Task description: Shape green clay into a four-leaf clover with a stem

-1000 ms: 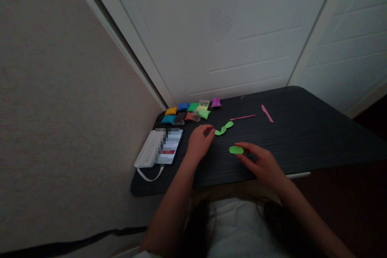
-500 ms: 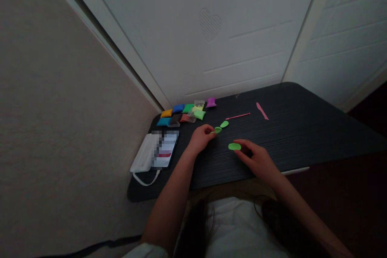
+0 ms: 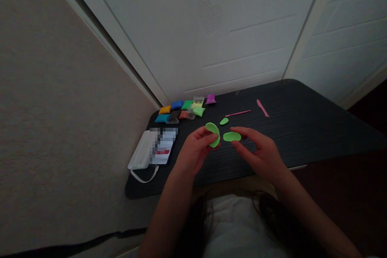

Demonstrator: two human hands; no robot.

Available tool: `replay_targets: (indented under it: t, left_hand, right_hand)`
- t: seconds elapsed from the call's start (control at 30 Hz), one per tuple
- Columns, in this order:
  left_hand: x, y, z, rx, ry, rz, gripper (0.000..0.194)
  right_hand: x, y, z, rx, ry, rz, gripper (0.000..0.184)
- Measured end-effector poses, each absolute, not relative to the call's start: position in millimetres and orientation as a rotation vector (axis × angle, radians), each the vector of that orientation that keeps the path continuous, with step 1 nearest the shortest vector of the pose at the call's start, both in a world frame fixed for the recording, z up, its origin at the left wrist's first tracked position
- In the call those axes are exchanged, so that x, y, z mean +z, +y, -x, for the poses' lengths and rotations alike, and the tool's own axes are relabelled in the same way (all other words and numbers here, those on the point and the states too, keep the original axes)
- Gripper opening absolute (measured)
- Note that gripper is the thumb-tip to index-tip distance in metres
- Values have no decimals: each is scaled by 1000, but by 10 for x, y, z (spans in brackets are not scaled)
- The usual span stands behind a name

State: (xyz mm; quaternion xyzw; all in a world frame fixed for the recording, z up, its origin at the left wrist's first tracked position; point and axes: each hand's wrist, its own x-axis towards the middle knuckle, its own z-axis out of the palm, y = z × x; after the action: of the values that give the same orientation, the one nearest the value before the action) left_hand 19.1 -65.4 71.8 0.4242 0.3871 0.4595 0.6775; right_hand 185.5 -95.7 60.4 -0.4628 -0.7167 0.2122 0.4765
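My left hand (image 3: 198,147) pinches a curved light-green clay piece (image 3: 213,128) between thumb and fingers, raised above the dark table (image 3: 290,129). It looks like two flattened petals joined together, though the fingers cover the join. Facing it, my right hand (image 3: 256,145) grips a flat oval of light-green clay (image 3: 231,136) by its right end. A small gap separates the two held pieces. Behind them, a smaller green clay oval (image 3: 224,121) lies on the table. Beyond that rest a thin pink modelling stick (image 3: 238,113) and a pink plastic knife (image 3: 263,108).
Several coloured clay packets (image 3: 177,105) line the back left, with a purple packet (image 3: 211,98) beside them. A phone (image 3: 165,147) with a lit screen, a white case (image 3: 142,151) and a white strap (image 3: 145,179) lie on the left. A panelled white door (image 3: 248,44) stands behind the table.
My left hand has lifted its green clay piece off the table and drawn it nearer. My right hand has moved left and slightly up, bringing its oval close to that piece.
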Motion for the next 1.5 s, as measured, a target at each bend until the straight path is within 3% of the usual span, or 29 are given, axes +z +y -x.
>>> replay_targets:
  t: [1.5]
  left_hand:
    - [730, -775, -155, 966, 1093, -1245, 14]
  right_hand:
    - [660, -913, -1828, 469, -1929, 1012, 29]
